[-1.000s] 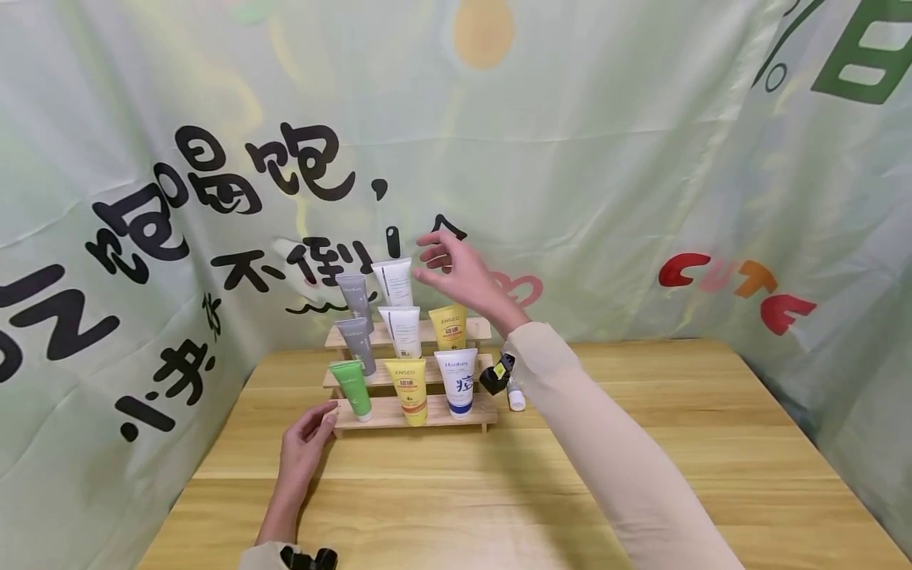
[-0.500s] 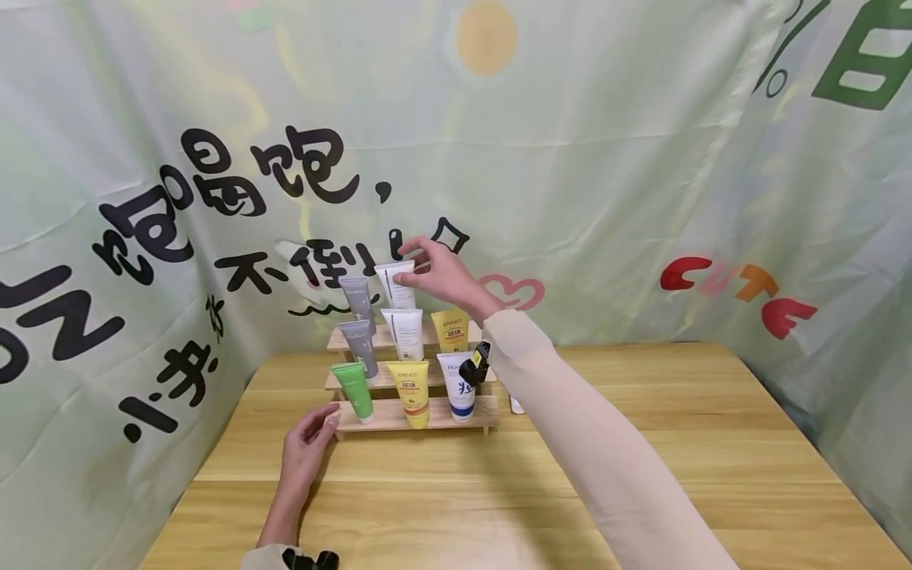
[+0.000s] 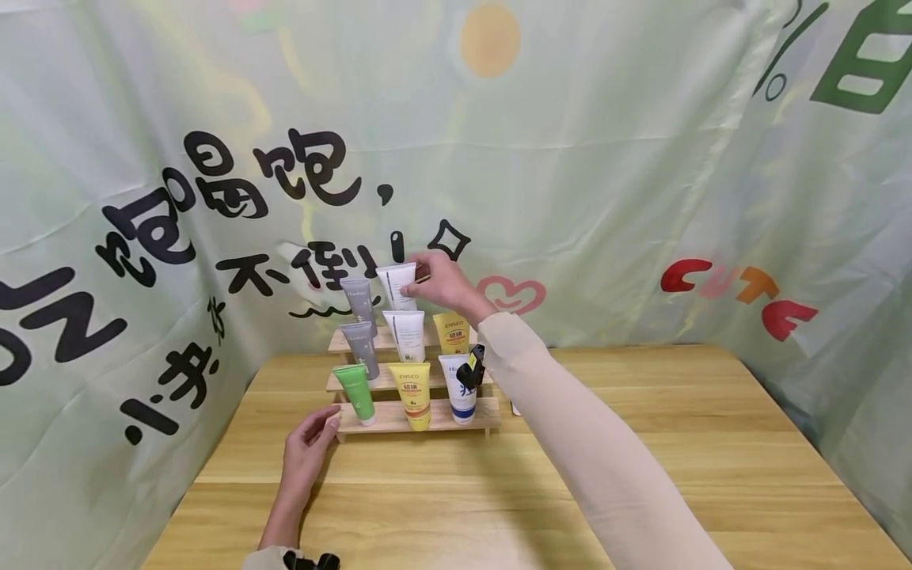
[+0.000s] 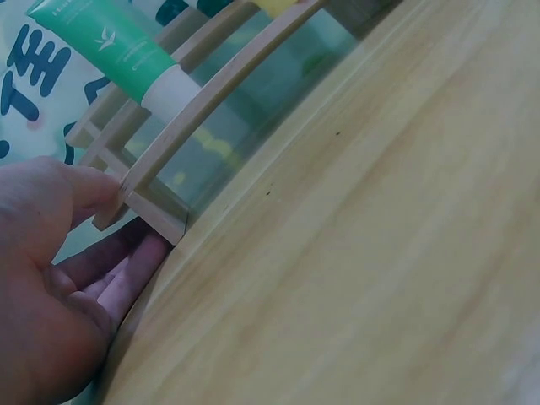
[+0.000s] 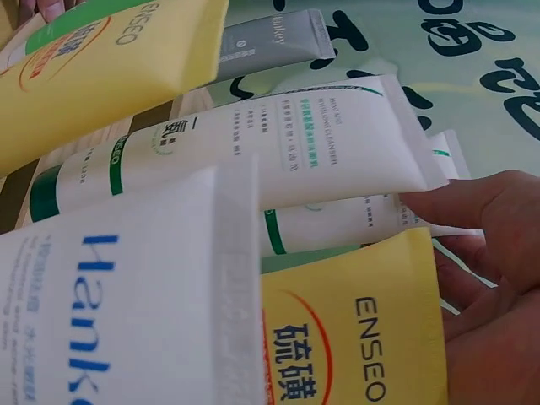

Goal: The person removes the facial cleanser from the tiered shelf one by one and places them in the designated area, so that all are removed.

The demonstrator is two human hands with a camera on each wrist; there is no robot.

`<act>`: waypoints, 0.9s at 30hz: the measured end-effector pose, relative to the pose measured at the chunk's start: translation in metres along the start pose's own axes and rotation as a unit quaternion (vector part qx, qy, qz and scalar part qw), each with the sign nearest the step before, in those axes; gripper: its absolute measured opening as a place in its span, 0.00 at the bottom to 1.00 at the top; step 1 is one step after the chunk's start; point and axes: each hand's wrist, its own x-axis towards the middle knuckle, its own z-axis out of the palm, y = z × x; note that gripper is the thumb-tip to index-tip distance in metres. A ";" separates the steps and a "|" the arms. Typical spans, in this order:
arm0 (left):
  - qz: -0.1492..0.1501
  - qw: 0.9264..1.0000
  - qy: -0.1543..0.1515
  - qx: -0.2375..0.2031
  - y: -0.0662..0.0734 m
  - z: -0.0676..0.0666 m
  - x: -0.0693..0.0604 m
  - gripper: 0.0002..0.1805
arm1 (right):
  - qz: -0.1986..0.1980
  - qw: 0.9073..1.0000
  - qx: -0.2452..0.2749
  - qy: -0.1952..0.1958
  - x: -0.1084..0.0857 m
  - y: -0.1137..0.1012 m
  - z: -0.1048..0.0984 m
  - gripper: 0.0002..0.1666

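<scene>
A tiered wooden display stand (image 3: 427, 417) carries several squeeze tubes standing upright on their caps. My right hand (image 3: 443, 281) pinches the upper part of a white tube (image 3: 396, 285) on the top tier. In the right wrist view, the thumb lies against that white tube (image 5: 337, 224), partly covered by another white tube (image 5: 278, 152) in front. My left hand (image 3: 305, 451) grips the stand's front left corner. The left wrist view shows its thumb at the shelf edge and its fingers behind the leg, below a green tube (image 4: 114, 51).
Beside the white tubes stand grey tubes (image 3: 361, 348) and a yellow tube (image 3: 453, 332). The front tier bears green, yellow and blue-capped white tubes (image 3: 456, 385). A small white end (image 3: 516, 408) shows past the right sleeve. A printed cloth (image 3: 606, 198) hangs behind the wooden table (image 3: 399, 499).
My right hand has come down and left from the air beside the top white tube and now pinches it. My left hand stays at the stand's corner.
</scene>
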 end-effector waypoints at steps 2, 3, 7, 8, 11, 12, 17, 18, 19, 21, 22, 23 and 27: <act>-0.001 1.000 0.000 -0.001 0.000 0.000 -0.001 0.20 | -0.001 1.000 -0.003 0.000 0.000 0.001 0.001 0.22; -0.001 1.000 -0.001 -0.002 -0.001 -0.001 -0.001 0.20 | -0.001 1.000 -0.004 0.001 0.000 0.001 0.001 0.21; -0.003 1.000 0.001 -0.002 -0.002 -0.001 -0.001 0.20 | -0.005 1.000 -0.007 0.001 -0.001 0.001 0.002 0.21; -0.003 1.000 0.002 0.001 -0.002 -0.001 -0.001 0.20 | -0.006 1.000 -0.009 0.000 -0.001 0.001 0.002 0.21; -0.003 1.000 0.005 0.010 -0.004 -0.001 -0.001 0.20 | -0.011 1.000 -0.013 0.000 -0.002 0.002 0.001 0.21; -0.003 1.000 0.005 0.013 -0.004 -0.001 -0.001 0.20 | -0.012 1.000 -0.014 0.002 -0.002 0.003 0.001 0.21; -0.005 1.000 0.001 0.005 -0.004 0.000 -0.002 0.20 | -0.015 1.000 0.002 0.022 -0.004 0.001 -0.007 0.22; -0.007 1.000 0.000 0.002 -0.003 0.001 -0.002 0.20 | -0.017 0.999 0.012 0.029 -0.004 0.000 -0.010 0.22; -0.009 1.000 -0.001 -0.002 -0.003 0.001 -0.002 0.20 | -0.016 0.999 0.024 0.036 -0.005 -0.002 -0.013 0.22; -0.011 1.000 -0.003 -0.005 -0.002 0.001 -0.002 0.20 | -0.015 0.997 0.059 0.052 -0.006 -0.005 -0.020 0.21; -0.011 1.000 -0.002 0.001 -0.001 0.001 -0.002 0.21 | -0.013 0.995 0.081 0.060 -0.007 -0.007 -0.024 0.21; -0.011 1.000 -0.002 0.004 -0.001 0.001 -0.001 0.21 | -0.011 0.993 0.100 0.068 -0.009 -0.009 -0.027 0.20; -0.009 1.000 0.000 0.016 -0.001 0.000 0.001 0.21 | -0.022 0.984 0.141 0.109 -0.015 -0.011 -0.041 0.19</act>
